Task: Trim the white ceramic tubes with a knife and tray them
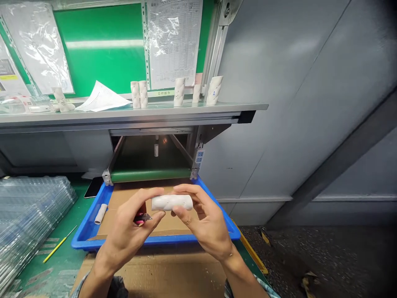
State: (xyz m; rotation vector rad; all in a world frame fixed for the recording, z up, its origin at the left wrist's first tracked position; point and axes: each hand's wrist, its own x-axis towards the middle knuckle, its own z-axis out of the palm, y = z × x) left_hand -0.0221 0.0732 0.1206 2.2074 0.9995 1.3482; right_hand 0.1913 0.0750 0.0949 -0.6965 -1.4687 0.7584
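A white cylindrical tube (pixel 172 202) with a wavy, twisted surface is held level above the blue tray. My left hand (pixel 132 225) pinches its left end between fingers and thumb. Tucked in that same palm is a small tool (pixel 143 218) with pink on its handle and a dark metal tip; its kind is mostly hidden. My right hand (pixel 203 219) grips the tube's right end, thumb below and fingers above. Another white tube (pixel 101 214) lies against the left side of the blue tray (pixel 82 238).
Behind the tray a green conveyor belt (pixel 149 165) carries a small white piece (pixel 156 150). Overhead, a shelf (pixel 108 118) bears several white tubes. Clear plastic trays (pixel 34 223) are stacked at left, near a yellow thin-tipped tool (pixel 58 247) and a phone (pixel 94 187).
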